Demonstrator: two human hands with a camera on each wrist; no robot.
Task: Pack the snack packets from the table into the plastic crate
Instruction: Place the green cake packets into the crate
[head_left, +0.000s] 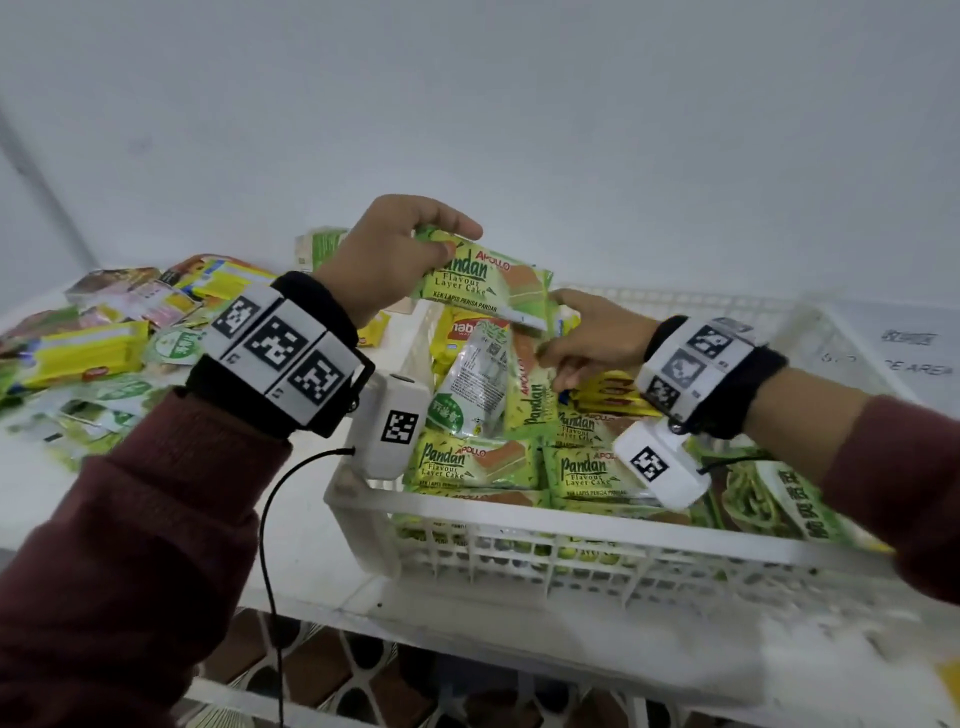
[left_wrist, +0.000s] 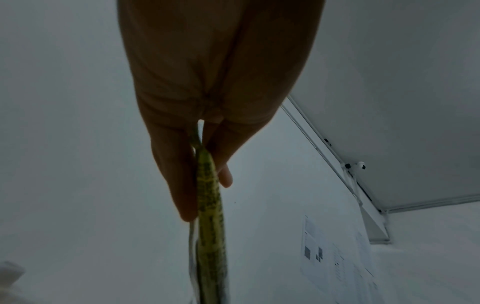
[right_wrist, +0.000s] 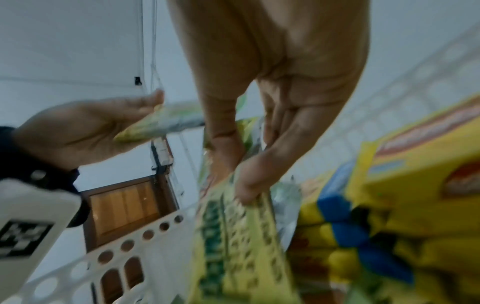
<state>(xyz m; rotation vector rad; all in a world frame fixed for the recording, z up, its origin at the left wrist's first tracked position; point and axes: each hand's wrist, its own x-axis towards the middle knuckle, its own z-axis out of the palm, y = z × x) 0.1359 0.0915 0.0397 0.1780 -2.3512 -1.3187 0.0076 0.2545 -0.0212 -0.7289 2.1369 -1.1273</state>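
Our left hand (head_left: 387, 254) has a Pandan layer cake packet (head_left: 488, 288) pinched at its top edge between thumb and fingers, holding it up over the far-left part of the plastic crate (head_left: 519, 525). In the left wrist view we see the packet edge-on, squeezed between the fingers (left_wrist: 182, 185), so that grip looks solid. Our right hand (head_left: 592, 338) is down inside the crate, fingers curled around the top of a second pandan packet (right_wrist: 233, 236) that's standing up among the others. Bit blurry in the right wrist view, but the thumb and fingers are clearly clamped on it.

So we'd say we're mid-pack: one packet in the air waiting for a slot, the other hand tidying what's already in. The crate is pretty full, with rows of pandan packets along the near side, yellow packets (head_left: 613, 395) behind them and a silver-backed packet (head_left: 472, 384) leaning at an angle. There's also a big loose pile of snack packets (head_left: 104, 353) on the table (head_left: 306, 525) to the left, so plenty left to go.

Next move, we reckon: right hand tips that standing packet aside to open a gap, then left hand lowers its one in flat or upright beside it. The wrappers look slippery, so things could slump over.
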